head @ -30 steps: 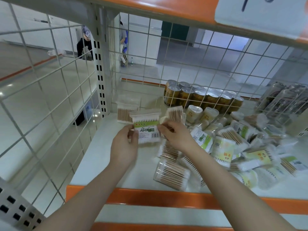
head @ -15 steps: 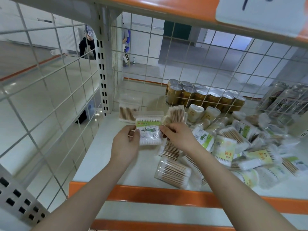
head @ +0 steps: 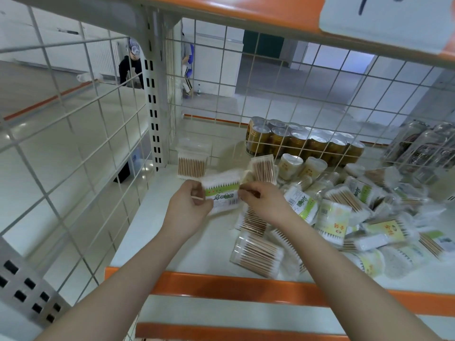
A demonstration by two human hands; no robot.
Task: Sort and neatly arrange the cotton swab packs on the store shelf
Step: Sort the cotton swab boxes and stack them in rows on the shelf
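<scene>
A clear cotton swab pack with a green label [head: 222, 193] is held above the white shelf [head: 172, 242]. My left hand [head: 189, 205] grips its left edge and my right hand [head: 263, 200] pinches its right edge. One pack of wooden-stick swabs [head: 192, 163] stands upright in the back left corner. A loose heap of swab packs [head: 344, 217] covers the shelf's right half, and a pack of wooden-stick swabs [head: 256, 252] lies near the front edge.
Wire mesh closes the shelf's left side [head: 73, 143] and back [head: 295, 94]. A row of gold cans [head: 302, 143] stands behind the back mesh. An orange rail [head: 246, 286] runs along the front edge. Two people [head: 131, 62] are far off on the floor beyond.
The pack in both hands has been turned round, so its swab tips now face up and the green label faces me. Both hands stayed in about the same place.
</scene>
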